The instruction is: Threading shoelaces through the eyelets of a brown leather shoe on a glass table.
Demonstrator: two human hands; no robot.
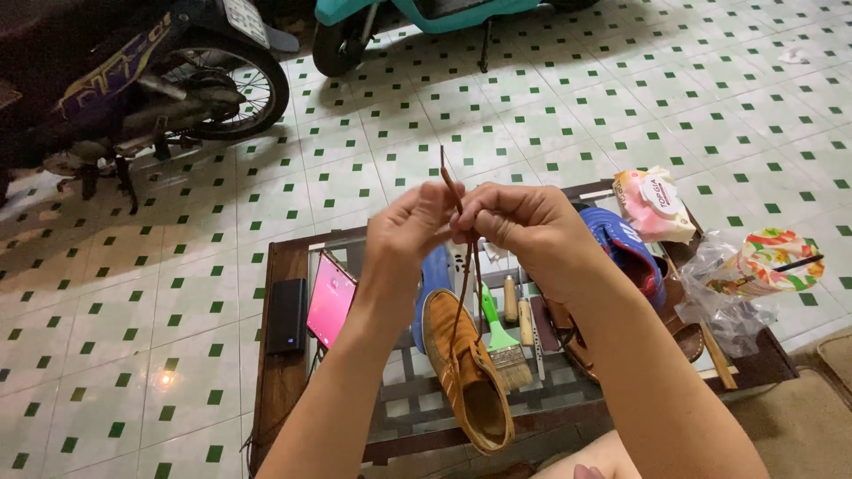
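At six o'clock on the glass-topped table [275, 266] stands the tan suede shoe [466, 377] — lacing looks under way. Above it at twelve, left hand [410, 232] and right hand [524, 226] both pinch the brown lace [463, 293] taut — next, likely feeding its tip through an eyelet.

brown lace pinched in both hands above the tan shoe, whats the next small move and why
Probably draw the brown lace gently upward to take out slack. Both the left hand and right hand pinch it together above the tan shoe, its tip pokes up past the fingers, and the strand below runs down into the shoe's eyelets.
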